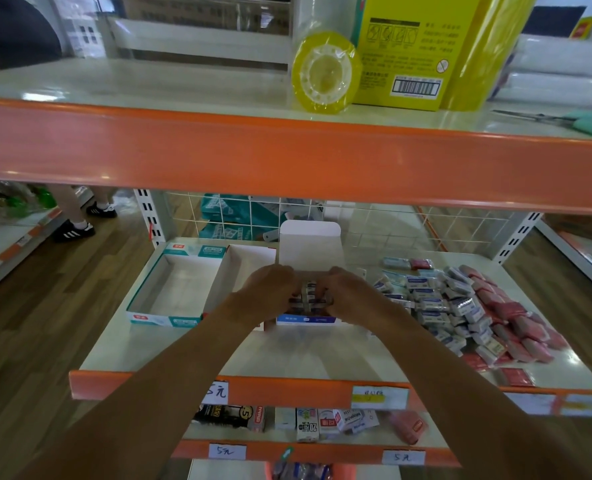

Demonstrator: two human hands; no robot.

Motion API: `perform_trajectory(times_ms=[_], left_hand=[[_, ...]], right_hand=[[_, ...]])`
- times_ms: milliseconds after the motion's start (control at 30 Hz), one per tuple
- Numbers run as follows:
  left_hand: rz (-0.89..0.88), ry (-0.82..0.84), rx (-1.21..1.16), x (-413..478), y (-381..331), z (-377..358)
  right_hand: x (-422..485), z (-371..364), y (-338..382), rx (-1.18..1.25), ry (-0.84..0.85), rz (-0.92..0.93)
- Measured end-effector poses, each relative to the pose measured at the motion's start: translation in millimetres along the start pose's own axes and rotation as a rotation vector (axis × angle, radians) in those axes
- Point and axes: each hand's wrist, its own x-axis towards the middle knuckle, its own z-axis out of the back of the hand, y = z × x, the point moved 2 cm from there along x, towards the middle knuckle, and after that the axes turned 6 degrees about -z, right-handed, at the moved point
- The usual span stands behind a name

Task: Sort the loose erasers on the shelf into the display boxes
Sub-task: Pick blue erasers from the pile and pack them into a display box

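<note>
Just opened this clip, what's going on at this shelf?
A person is sorting erasers into boxes. The left hand and right hand together grip a stack of erasers just over the blue-fronted display box, whose white lid flap stands upright. The teal display box further left looks empty. A pile of loose erasers, blue-white and pink, lies on the shelf to the right.

Blue box (305,319) mostly hidden — held erasers (310,296) blurred, print unreadable.
</note>
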Motion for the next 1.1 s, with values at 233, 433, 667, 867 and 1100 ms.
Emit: perform_trajectory(times_ms=[233,433,667,867,1100], left_hand=[[0.217,0.246,-0.228,0,3,18],[0.093,0.194,-0.181,-5,-2,12],[0.234,0.178,-0.335,-5,-2,15],[0.048,0.198,-0.109,-3,3,11],[0.087,-0.074,0.031,8,-13,34]], right_hand=[[-2,3,5,0.009,-0.014,0.003],[-3,5,5,0.03,0.007,-0.038],[-4,7,4,0.059,0.025,-0.026],[-4,7,8,0.045,0.023,-0.058],[-21,35,12,-0.066,-0.262,-0.041]])
